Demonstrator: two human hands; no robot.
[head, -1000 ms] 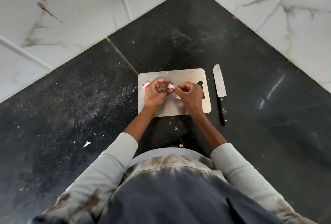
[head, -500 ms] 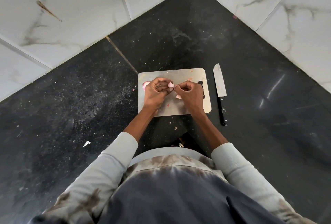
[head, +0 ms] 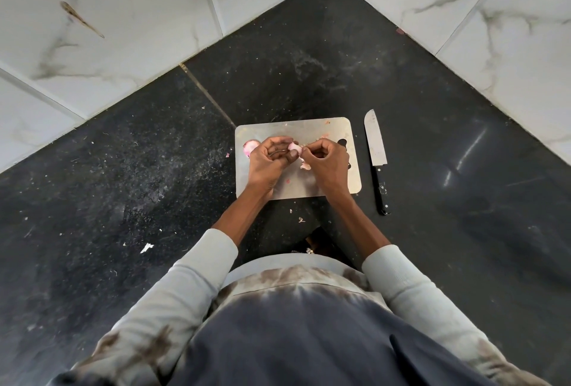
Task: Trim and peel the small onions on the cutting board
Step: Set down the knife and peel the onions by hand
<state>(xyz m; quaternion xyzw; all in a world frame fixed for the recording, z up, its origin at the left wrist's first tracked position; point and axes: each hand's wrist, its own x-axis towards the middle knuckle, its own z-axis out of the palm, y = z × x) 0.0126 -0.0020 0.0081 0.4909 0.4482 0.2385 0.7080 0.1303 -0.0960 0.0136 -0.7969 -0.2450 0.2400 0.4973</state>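
A steel cutting board (head: 327, 129) lies on the dark counter in front of me. Over its middle, my left hand (head: 270, 163) grips a small pale pink onion (head: 293, 147) in curled fingers. My right hand (head: 326, 161) is right beside it, its fingertips pinching the onion's skin at the right end. Another pink onion piece (head: 248, 146) lies on the board's left edge, partly hidden behind my left hand. A scrap of pink peel (head: 306, 165) sits on the board between my hands.
A black-handled knife (head: 375, 150) lies on the counter just right of the board, blade pointing away. Bits of peel (head: 301, 219) dot the dark counter (head: 123, 169). White marble-tiled walls (head: 108, 30) close in the corner behind.
Both hands stay together over the board, with only small finger movements on the onion. The knife and board have not moved.
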